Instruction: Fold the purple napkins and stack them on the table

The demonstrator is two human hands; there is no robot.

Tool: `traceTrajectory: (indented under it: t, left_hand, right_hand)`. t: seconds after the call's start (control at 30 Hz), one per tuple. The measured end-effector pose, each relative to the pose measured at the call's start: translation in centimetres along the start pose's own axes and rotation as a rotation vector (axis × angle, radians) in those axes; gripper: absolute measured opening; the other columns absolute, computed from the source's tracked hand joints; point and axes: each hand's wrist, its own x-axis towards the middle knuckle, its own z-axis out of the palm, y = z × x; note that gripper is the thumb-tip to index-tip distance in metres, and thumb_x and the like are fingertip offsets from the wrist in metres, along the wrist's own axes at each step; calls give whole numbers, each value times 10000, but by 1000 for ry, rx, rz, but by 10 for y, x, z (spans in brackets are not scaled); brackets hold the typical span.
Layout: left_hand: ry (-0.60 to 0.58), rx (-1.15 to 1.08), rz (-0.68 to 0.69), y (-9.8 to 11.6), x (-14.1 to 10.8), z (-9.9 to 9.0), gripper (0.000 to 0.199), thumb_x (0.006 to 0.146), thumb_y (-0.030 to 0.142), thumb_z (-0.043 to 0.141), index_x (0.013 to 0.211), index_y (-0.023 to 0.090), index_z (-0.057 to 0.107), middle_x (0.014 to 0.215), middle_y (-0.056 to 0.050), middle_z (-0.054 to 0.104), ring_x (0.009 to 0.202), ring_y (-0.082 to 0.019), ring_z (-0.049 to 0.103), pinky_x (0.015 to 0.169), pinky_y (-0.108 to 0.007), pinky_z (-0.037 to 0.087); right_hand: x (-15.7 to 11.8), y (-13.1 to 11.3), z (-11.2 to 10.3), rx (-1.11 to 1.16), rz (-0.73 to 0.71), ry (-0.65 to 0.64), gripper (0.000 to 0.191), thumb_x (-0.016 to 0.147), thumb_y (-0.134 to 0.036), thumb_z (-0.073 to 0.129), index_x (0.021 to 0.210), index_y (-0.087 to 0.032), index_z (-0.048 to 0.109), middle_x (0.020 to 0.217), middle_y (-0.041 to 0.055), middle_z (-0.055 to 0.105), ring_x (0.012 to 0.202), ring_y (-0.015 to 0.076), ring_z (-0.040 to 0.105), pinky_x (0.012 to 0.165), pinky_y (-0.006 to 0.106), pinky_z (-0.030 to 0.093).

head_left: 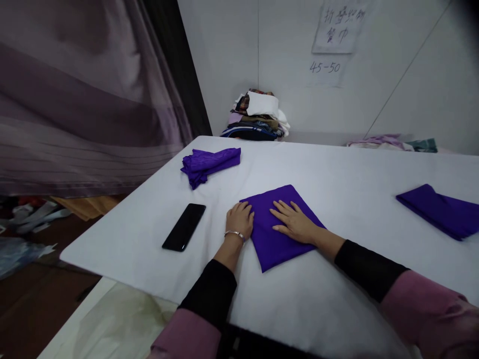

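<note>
A folded purple cloth napkin [277, 249] lies flat on the white table, a rough square turned at an angle to me. My right hand [295, 222] rests on top of it, palm down with the fingers spread. At the napkin's left edge is my left hand [240, 219], a bracelet at its wrist. Its fingers lie over the edge and hold nothing that I can see; the thumb is partly hidden.
On the white table [149, 204] lie a black phone [184, 227], a crumpled purple cloth [211, 163] and another folded purple cloth [441, 209]. Behind it stands a clothes pile [258, 114] by the wall. A curtain [86, 99] hangs at the left.
</note>
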Motion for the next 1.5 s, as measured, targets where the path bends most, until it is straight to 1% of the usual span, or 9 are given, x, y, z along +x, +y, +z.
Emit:
traceTrajectory:
  t: [0.2, 0.33, 0.5, 0.8, 0.97, 1.1, 1.2, 1.33, 1.5]
  left_hand:
    - [22, -29, -2, -2, 1, 0, 335, 862, 281, 415, 1138, 231, 598, 1279, -38, 549, 1208, -224, 429, 1015, -409, 333]
    - [21, -42, -13, -4, 2, 1, 336, 856, 294, 425, 1138, 244, 602, 1283, -37, 546, 1235, -240, 402, 1028, -429, 323]
    - [15, -32, -8, -6, 5, 1, 351, 851, 308, 434, 1156, 243, 595, 1297, -42, 535, 1231, -250, 406, 1029, -431, 326]
    - [3, -1, 1, -8, 8, 2, 363, 859, 352, 419, 1170, 264, 584, 1307, -34, 527, 1225, -245, 411, 1013, -423, 345]
    - [-15, 8, -9, -13, 13, 1, 375, 864, 372, 410, 1188, 269, 567, 1333, -33, 504, 1233, -234, 407, 1022, -410, 334]
    - [87, 1, -17, 2, 1, -8, 443, 865, 418, 397, 1244, 225, 521, 1398, -65, 424, 1296, -273, 329, 1036, -452, 303]
    - [138, 20, 128, 32, -31, -10, 478, 876, 436, 365, 1274, 202, 490, 1410, -78, 406, 1344, -269, 247, 1083, -486, 198]
    - [-49, 63, 358, 63, -74, 2, 616, 848, 547, 352, 1343, 184, 404, 1452, -94, 329, 1360, -268, 215, 1101, -514, 121]
    - [-237, 123, 325, 65, -84, 11, 764, 822, 644, 268, 1391, 137, 315, 1472, -120, 269, 1370, -277, 184, 1095, -514, 144]
  right_hand:
    - [-2, -8, -10, 30, 29, -43, 646, 885, -593, 291, 1404, -210, 315, 1485, 127, 215, 1370, 285, 147, 1078, 533, 127]
    - [-19, -29, -20, 57, -30, -32, 651, 878, -594, 318, 1424, -244, 260, 1500, 102, 169, 1376, 285, 115, 1085, 529, 78]
    - [-41, -45, -15, 82, -33, -120, 680, 869, -609, 326, 1431, -237, 233, 1496, 114, 179, 1376, 275, 123, 1089, 519, 41]
    - [-76, -25, -16, 28, 98, -62, 683, 869, -628, 287, 1433, -249, 220, 1500, 93, 170, 1379, 270, 106, 1091, 511, 51]
    - [-80, -20, -10, 28, 105, -41, 677, 863, -639, 285, 1429, -271, 230, 1503, 69, 169, 1375, 279, 122, 1091, 509, 72]
    - [-78, -22, -11, 35, 108, -38, 690, 863, -649, 257, 1427, -252, 244, 1502, 79, 175, 1376, 276, 118, 1092, 501, 63]
    - [-78, -22, -12, 40, 113, -44, 705, 860, -660, 235, 1424, -238, 255, 1498, 91, 183, 1377, 274, 119, 1089, 504, 63]
    - [-77, -21, -9, 40, 104, -22, 724, 854, -672, 220, 1422, -224, 263, 1494, 100, 197, 1376, 275, 121, 1086, 511, 55]
    - [-75, -19, -5, 40, 108, -13, 740, 844, -686, 217, 1413, -217, 290, 1491, 99, 209, 1374, 277, 132, 1083, 511, 69]
